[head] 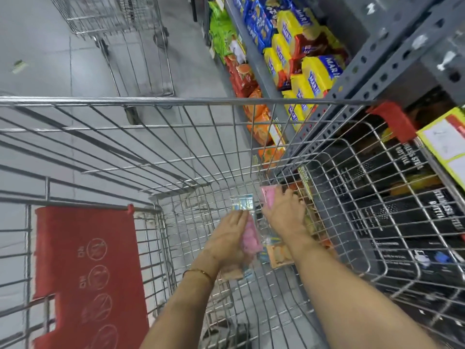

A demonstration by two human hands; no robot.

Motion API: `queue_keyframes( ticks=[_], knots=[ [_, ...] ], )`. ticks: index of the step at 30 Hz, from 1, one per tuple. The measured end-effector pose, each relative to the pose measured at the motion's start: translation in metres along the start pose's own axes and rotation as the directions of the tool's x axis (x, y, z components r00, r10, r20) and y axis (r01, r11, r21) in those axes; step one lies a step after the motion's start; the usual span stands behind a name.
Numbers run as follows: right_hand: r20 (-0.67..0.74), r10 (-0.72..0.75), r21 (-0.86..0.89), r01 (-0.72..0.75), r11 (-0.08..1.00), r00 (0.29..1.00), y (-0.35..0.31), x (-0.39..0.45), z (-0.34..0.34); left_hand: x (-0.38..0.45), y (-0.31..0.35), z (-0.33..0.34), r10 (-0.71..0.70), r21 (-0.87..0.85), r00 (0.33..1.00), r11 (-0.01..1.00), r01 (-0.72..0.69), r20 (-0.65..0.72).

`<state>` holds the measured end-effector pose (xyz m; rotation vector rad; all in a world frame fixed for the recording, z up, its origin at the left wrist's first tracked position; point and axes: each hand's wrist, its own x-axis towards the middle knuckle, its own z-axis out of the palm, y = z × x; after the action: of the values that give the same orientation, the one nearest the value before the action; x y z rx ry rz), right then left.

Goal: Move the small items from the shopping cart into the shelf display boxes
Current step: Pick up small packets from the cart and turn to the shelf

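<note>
Head view: 2 hands deep in shopping cart [176,102]. Left hand [230,238] clamped on 1 pink packet [249,239]; right hand [283,212] fingers spread on 2nd pink packet [268,197], grip unclear. Approx 3 more packets on cart floor. Shelf [372,56] w/ biscuit packs at right, 2nd cart [110,18] ahead.

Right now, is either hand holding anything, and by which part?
The left hand grips a pink packet along its left long edge. The right hand lies over another pink packet at its near end; whether it grips cannot be told.
</note>
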<state>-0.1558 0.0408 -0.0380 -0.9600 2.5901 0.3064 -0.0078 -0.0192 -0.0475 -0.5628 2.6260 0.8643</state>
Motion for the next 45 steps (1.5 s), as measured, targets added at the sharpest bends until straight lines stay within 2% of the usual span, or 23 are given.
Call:
queue_keyframes(
  ticks=[2,4,8,11,14,18,21,27,30,32,34,38,41,45],
  knots=[
    [-0.003,0.009,0.008,-0.009,1.000,1.000,0.002,0.000,-0.004,-0.001,-0.004,-0.002,-0.011,-0.022,0.999,1.000,0.010,-0.038],
    [0.000,-0.063,0.053,0.063,0.997,0.998,0.007,0.004,-0.009,-0.001,-0.007,-0.004,-0.018,0.001,1.000,1.000,0.018,-0.020],
    [0.251,-0.304,0.092,0.290,0.953,0.919,0.019,0.009,-0.017,0.003,-0.015,-0.002,-0.058,0.004,0.998,0.998,0.058,-0.024],
    [0.343,-0.312,0.175,0.267,0.948,0.886,0.022,0.008,-0.014,0.003,-0.017,-0.003,-0.056,0.014,0.998,0.998,0.056,-0.022],
    [0.301,-0.284,0.203,0.230,0.952,0.910,0.018,0.002,-0.012,0.002,-0.013,-0.008,-0.060,-0.019,0.998,0.998,0.059,-0.030],
    [0.171,-0.256,0.278,0.203,0.939,0.951,0.009,-0.007,-0.016,0.000,-0.007,-0.014,-0.086,-0.085,0.994,0.993,0.081,-0.063],
    [0.111,-0.191,0.342,0.143,0.929,0.975,0.006,-0.025,-0.030,-0.006,0.004,-0.030,-0.066,-0.078,0.994,0.995,0.059,-0.089],
    [0.015,-0.025,0.432,0.016,0.902,1.000,0.024,-0.091,-0.106,-0.032,0.055,-0.102,0.096,0.000,0.980,0.995,-0.097,-0.175],
    [-0.081,0.037,0.481,0.007,0.877,0.996,0.039,-0.131,-0.149,-0.044,0.091,-0.140,0.174,-0.021,0.972,0.984,-0.179,-0.156],
    [-0.127,0.094,0.522,-0.014,0.853,0.987,0.060,-0.167,-0.183,-0.060,0.136,-0.171,0.269,0.027,0.950,0.963,-0.268,-0.161],
    [-0.155,0.143,0.563,-0.031,0.826,0.978,0.078,-0.197,-0.207,-0.076,0.175,-0.195,0.321,0.024,0.942,0.947,-0.320,-0.094],
    [-0.212,0.277,0.568,-0.112,0.815,0.937,0.133,-0.265,-0.247,-0.108,0.261,-0.230,0.511,0.067,0.859,0.858,-0.509,-0.020],
    [-0.184,0.413,0.622,-0.219,0.751,0.892,0.177,-0.310,-0.264,-0.121,0.322,-0.233,0.694,0.190,0.720,0.709,-0.679,-0.017],
    [-0.161,0.583,0.701,-0.324,0.636,0.797,0.235,-0.365,-0.264,-0.115,0.407,-0.207,0.741,0.227,0.642,0.602,-0.765,0.197]
  ],
)
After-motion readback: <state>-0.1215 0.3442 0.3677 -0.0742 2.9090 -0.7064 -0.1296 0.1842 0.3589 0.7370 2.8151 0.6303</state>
